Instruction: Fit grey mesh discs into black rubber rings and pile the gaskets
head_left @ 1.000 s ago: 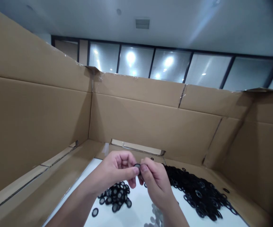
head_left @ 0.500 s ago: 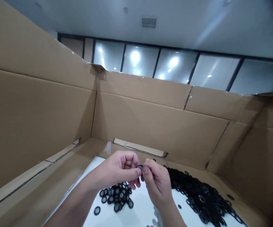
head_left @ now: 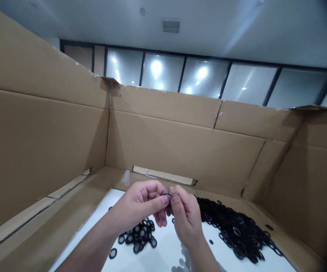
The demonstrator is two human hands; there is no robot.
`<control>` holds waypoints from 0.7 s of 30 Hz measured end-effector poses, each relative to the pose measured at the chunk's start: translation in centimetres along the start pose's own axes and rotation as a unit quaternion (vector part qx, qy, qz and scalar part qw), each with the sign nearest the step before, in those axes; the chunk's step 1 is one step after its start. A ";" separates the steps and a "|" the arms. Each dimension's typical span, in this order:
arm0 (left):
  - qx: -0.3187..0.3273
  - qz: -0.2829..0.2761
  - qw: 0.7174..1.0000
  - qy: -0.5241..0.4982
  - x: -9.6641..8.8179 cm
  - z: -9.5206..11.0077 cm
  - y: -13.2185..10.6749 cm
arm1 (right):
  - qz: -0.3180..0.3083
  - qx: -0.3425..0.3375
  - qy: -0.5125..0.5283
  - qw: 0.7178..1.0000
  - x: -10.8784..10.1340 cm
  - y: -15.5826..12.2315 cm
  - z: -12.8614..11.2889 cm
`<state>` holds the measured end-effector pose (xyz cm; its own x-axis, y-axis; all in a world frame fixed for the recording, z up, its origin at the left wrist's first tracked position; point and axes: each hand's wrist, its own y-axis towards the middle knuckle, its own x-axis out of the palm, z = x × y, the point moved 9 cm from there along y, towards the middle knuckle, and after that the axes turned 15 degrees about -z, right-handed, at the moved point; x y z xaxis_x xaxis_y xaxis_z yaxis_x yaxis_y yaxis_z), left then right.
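A small black ring (head_left: 168, 195) is pinched between my two hands above the white surface; its centre is mostly covered by fingers. My left hand (head_left: 147, 204) grips it with thumb and fingertips, the other fingers curled beneath. On its other side my right hand (head_left: 186, 217) is closed with thumb against bent forefinger. Below my left hand lies a pile of black rings with greyish centres (head_left: 141, 235). To the right of my right hand spreads a larger heap of black rings (head_left: 237, 230). Several thin translucent discs (head_left: 183, 260) lie partly hidden by my right forearm.
High cardboard walls (head_left: 163, 143) enclose the white surface (head_left: 157, 260) at the left, back and right. A cardboard slot (head_left: 165, 175) runs along the foot of the back wall. One ring (head_left: 269, 227) lies apart at the right, and a small black disc (head_left: 211, 241) sits near the heap.
Both hands have stayed together at the ring, fingers shifting slightly and covering more of it. The view has swung a little to the right.
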<state>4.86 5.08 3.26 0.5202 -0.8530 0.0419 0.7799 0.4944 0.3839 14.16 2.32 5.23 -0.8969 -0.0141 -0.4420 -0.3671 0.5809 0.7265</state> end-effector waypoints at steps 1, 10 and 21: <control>-0.014 -0.007 1.000 0.007 -0.2 0.0 -0.2 | -0.028 0.001 -0.006 1.000 0.0 0.1 0.0; -0.130 -0.025 0.987 0.087 0.0 -0.6 -0.8 | -0.076 -0.018 -0.058 0.995 -0.2 0.1 0.1; -0.028 0.011 0.999 0.011 -0.4 -0.1 -0.2 | 0.124 -0.025 -0.030 0.992 -0.2 -1.1 0.2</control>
<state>4.53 5.29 3.01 0.5444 -0.8383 0.0293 0.7860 0.5220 0.3312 14.82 1.83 4.42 -0.9451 0.1736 -0.2769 -0.1507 0.5202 0.8406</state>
